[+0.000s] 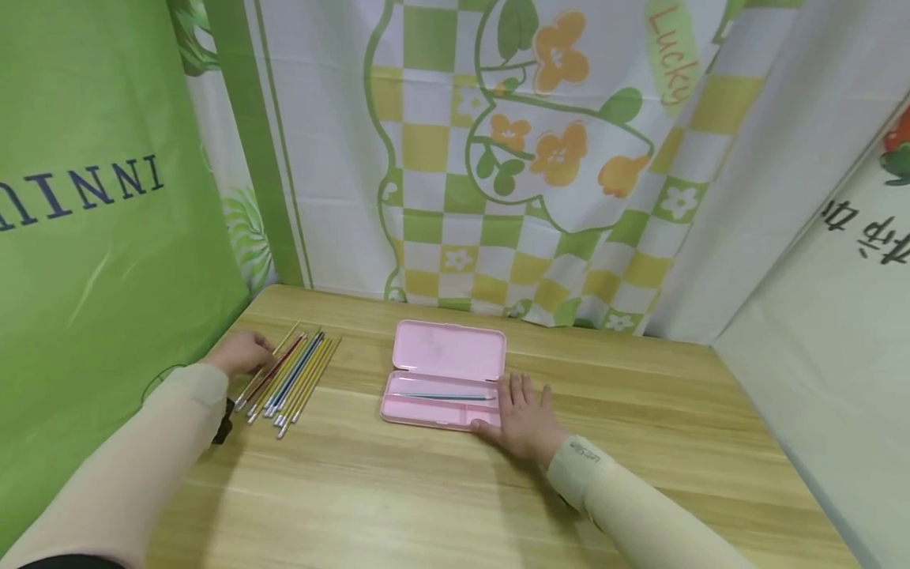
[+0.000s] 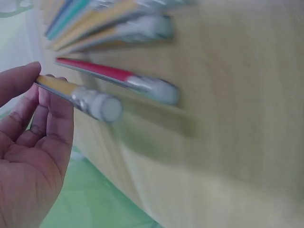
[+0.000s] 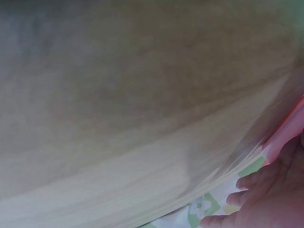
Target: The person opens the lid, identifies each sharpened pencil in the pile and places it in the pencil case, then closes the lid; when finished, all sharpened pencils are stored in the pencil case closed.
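My left hand (image 1: 242,353) pinches a yellow pencil (image 2: 57,86) between thumb and fingers, its white eraser end toward the left wrist camera. Beside it lies a red pencil (image 2: 107,73), part of a loose bunch of pencils (image 1: 306,378) in yellow, blue and red on the left of the table. An open pink pencil case (image 1: 448,352) lies at the middle, lid folded back. One teal pencil (image 1: 441,397) lies lengthwise inside its long compartment. With fingers spread, my right hand (image 1: 526,419) rests against the case's right end, thumb at the front corner.
The wooden table (image 1: 370,498) meets a green cloth (image 1: 107,261) on the left. A patterned curtain (image 1: 441,182) hangs along the back edge, and a white sheet (image 1: 817,300) stands at the right.
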{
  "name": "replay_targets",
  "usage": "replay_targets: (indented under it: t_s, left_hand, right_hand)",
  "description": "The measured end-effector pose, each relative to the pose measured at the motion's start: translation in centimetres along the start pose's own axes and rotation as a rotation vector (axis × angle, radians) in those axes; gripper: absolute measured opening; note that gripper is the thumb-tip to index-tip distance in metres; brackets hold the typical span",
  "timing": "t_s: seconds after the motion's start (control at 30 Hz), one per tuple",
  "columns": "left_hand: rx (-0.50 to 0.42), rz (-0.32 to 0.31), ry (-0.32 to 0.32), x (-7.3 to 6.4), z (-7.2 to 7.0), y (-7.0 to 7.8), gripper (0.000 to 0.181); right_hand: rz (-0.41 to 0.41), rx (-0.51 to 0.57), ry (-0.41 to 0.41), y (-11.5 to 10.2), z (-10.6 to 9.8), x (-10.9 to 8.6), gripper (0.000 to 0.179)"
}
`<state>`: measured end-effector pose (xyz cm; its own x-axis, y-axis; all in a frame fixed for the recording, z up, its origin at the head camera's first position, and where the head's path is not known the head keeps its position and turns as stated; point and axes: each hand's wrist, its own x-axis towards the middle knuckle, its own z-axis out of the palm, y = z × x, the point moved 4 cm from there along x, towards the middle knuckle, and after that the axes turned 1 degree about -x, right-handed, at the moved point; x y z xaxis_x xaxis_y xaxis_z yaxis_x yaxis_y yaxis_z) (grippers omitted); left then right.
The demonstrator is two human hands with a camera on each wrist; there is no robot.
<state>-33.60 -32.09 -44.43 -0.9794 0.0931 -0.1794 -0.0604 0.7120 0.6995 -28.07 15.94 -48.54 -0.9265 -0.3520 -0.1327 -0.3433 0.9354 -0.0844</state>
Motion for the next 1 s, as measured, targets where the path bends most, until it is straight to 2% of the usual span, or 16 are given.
replay_targets:
  t_s: [0.17, 0.27, 0.4, 0.53, 0.67, 0.73, 0.8, 0.9, 1.0]
  left_hand:
    - [-0.063, 0.028, -0.035, 0.7, 0.2, 2.3, 0.034]
    - [-0.151, 0.038, -0.079, 1.1, 0.8, 4.3, 0.04]
    - [-0.288, 0.062, -0.147, 1.7, 2.2, 7.0, 0.042]
    - [-0.407, 0.095, -0.228, 2.4, 4.0, 9.4, 0.034]
    - [-0.449, 0.13, -0.307, 2.8, 5.8, 11.5, 0.026]
    - [-0.408, 0.163, -0.334, 2.8, 6.7, 12.5, 0.023]
    - [-0.311, 0.198, -0.34, 2.9, 7.5, 13.4, 0.022]
    - [-0.029, 0.301, -0.313, 2.9, 8.8, 14.8, 0.021]
    - [0.24, 0.412, -0.271, 3.1, 10.3, 16.1, 0.021]
  right_hand:
    - [-0.003, -0.002, 0.0, -0.1, -0.4, -0.3, 0.106]
    - [-0.006, -0.006, -0.001, 0.0, -0.4, -0.3, 0.106]
    - [-0.007, -0.012, 0.005, -0.1, -0.3, -0.4, 0.106]
    - [-0.006, -0.017, 0.013, -0.2, -0.5, -0.4, 0.106]
    - [0.007, -0.051, -0.019, -0.1, -0.3, -0.4, 0.109]
    - [0.005, -0.038, -0.016, -0.1, -0.2, -0.3, 0.11]
    - [0.002, -0.03, -0.007, 0.0, -0.1, -0.3, 0.111]
    - [-0.005, -0.016, 0.014, 0.1, -0.1, -0.2, 0.111]
    - [0.005, -0.047, -0.003, 0.2, 0.1, -0.2, 0.111]
